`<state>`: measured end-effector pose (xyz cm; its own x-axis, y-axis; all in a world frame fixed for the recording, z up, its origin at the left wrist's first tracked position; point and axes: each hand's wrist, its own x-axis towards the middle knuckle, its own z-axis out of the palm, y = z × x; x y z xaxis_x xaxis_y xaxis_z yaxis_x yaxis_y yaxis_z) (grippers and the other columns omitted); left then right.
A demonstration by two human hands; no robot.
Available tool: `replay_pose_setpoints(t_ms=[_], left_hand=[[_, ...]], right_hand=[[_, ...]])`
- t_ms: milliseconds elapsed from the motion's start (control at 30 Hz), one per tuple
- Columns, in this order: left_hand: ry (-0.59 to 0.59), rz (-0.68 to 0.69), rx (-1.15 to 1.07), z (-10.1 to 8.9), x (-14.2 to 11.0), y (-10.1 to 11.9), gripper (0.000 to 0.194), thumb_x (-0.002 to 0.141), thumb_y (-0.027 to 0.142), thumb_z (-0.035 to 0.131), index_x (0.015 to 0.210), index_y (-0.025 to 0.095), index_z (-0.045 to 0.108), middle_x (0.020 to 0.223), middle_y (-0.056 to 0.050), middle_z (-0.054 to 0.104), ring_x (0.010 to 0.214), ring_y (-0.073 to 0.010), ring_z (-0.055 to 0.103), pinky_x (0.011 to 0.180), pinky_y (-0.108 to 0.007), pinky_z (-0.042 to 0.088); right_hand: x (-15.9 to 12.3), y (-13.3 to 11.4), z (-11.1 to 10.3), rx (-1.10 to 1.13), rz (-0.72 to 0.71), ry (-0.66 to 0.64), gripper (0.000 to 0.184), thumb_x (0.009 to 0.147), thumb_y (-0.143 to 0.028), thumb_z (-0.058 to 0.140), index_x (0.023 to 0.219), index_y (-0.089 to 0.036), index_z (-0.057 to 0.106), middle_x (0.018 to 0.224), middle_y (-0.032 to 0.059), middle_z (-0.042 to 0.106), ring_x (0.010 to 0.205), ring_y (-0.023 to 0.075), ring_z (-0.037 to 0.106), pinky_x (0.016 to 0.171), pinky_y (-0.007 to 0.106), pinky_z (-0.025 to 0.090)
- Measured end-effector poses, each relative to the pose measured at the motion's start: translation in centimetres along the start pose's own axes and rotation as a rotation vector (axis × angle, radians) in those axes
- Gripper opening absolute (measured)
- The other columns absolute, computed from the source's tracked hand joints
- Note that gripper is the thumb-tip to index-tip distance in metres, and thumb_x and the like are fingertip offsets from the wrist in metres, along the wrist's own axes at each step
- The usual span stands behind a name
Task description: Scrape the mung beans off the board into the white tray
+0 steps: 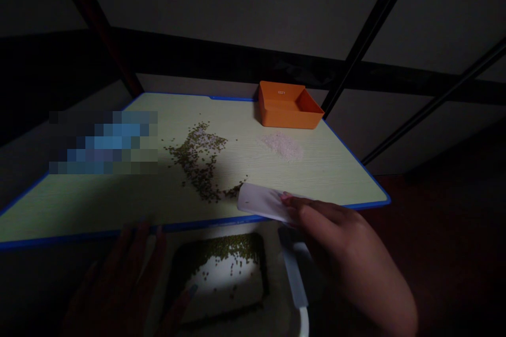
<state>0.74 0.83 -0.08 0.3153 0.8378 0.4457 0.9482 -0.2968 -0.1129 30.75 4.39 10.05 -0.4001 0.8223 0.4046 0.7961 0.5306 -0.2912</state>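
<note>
On the blue-edged desk (316,179) in the dim room (253,10), your right hand's (336,242) fingers pinch a white card (261,202), its long axis pointing left toward the mung beans (200,160), while your left hand's (118,284) fingers hang spread, holding nothing.

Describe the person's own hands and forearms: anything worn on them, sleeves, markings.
Both hands are bare, with no gloves. The right hand has pink-painted fingernails, and its forearm shows no sleeve, watch or bracelet. The left hand lies in shadow; its nails look painted too, but their colour is hard to tell.
</note>
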Motion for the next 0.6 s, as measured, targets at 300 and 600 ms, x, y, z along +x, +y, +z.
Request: replay_pose_setpoints(t_ms=[300,600], left_hand=[[-0.034,-0.016,0.006,0.4,0.0,0.0,0.078,0.079,0.043,0.045,0.147,0.022,0.012,0.164,-0.007,0.01,0.15,-0.0326,0.018,0.114,-0.061,0.032],[-0.025,-0.022,-0.008,0.3,-0.1,-0.2,0.08,0.079,0.041,0.046,0.147,0.022,0.01,0.165,-0.008,0.007,0.149,-0.0358,0.019,0.109,-0.064,0.037]], right_hand=[[0.6,0.0,0.6,-0.048,0.06,-0.027,0.028,0.078,-0.005,0.068,0.102,-0.019,0.066,0.114,0.0106,0.074,0.1,0.0261,0.072,0.086,0.036,0.06],[1.2,0.9,1.0,-0.019,0.127,-0.029,0.036,0.081,-0.004,0.066,0.113,-0.019,0.066,0.119,0.0112,0.072,0.104,0.025,0.071,0.087,0.035,0.059]])
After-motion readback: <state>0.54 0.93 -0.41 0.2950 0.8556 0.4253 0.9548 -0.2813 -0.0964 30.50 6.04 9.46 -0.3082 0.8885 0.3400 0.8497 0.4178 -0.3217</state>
